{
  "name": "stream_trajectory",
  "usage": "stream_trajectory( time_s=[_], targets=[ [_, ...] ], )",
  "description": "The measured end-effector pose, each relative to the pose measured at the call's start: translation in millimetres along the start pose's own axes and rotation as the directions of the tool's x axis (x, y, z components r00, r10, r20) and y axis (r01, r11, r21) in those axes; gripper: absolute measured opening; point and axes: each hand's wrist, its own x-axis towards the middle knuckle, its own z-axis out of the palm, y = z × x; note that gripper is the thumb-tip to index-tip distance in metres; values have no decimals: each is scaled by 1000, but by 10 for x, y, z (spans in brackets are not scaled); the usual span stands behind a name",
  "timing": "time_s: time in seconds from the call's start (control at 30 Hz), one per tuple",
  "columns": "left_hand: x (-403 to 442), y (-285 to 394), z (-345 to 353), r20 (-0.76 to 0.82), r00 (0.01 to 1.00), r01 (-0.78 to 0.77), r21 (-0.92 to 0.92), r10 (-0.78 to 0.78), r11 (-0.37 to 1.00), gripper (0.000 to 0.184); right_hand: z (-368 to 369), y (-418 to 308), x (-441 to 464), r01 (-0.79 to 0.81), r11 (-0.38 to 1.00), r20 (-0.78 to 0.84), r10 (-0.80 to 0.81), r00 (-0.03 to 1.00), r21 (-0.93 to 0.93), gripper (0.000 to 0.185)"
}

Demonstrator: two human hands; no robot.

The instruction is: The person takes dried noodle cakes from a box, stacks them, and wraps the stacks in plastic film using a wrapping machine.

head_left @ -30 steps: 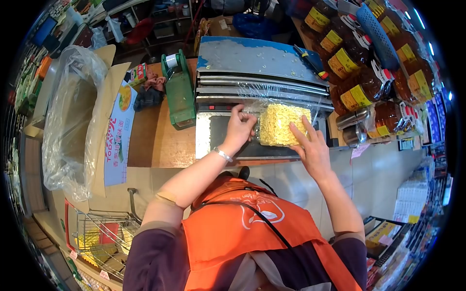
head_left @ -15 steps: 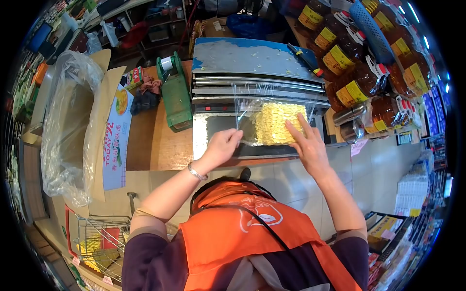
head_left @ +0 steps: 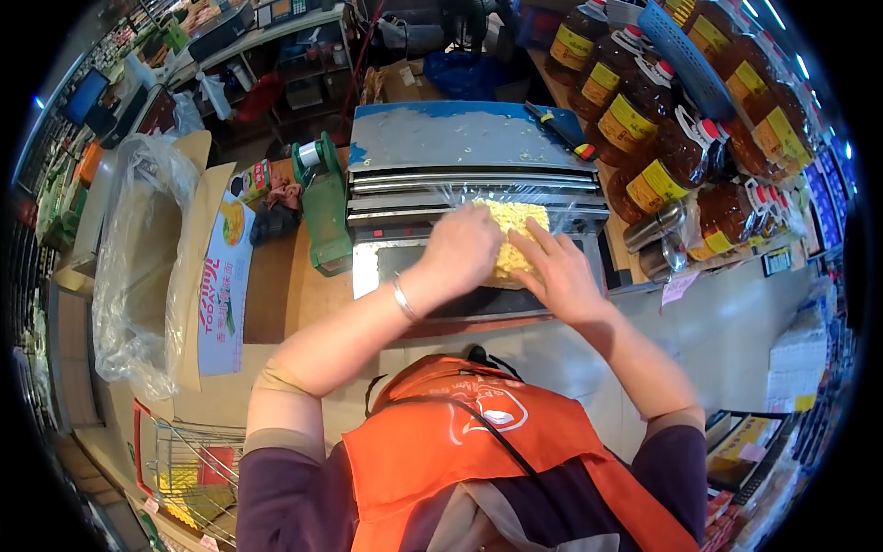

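Observation:
A block of yellow dried instant noodles [head_left: 520, 219] lies on the dark plate of the film wrapping machine [head_left: 441, 138]. Clear cling film [head_left: 563, 204] shows around its far side, catching the light. My left hand [head_left: 463, 244], a bangle at its wrist, is closed at the block's left side with the film; its fingertips are partly hidden. My right hand [head_left: 559, 278] rests with fingers apart on the right part of the noodles, pressing against the block.
Left of the machine stand a green tape dispenser [head_left: 324, 207] and an open carton [head_left: 223, 285] lined with plastic. A yellow-and-black tool [head_left: 561, 132] lies on the machine's top. Large oil bottles [head_left: 630, 115] crowd the right side. A shopping cart [head_left: 193, 465] is at lower left.
My left hand has moved right and up from the film's left edge onto the noodle block's side, drawing the film over. My right hand has shifted slightly left, still on the noodles.

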Motion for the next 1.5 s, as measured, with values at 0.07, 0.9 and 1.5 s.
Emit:
stream_trajectory(
  time_s=[0.07, 0.9, 1.5],
  targets=[
    [168, -184, -39, 8, 997, 78, -169, -78, 982, 24, -89, 149, 188, 26, 997, -9, -26, 1000, 77, 47],
    [598, -527, 90, 170, 926, 291, -891, -338, 349, 106, 309, 1276, 965, 0, 181, -1, 10, 1000, 983, 118],
    [-1230, 356, 54, 48, 834, 432, -676, -549, 597, 59, 243, 230, -968, -309, -170, 338, 177, 925, 936, 138]
  ],
)
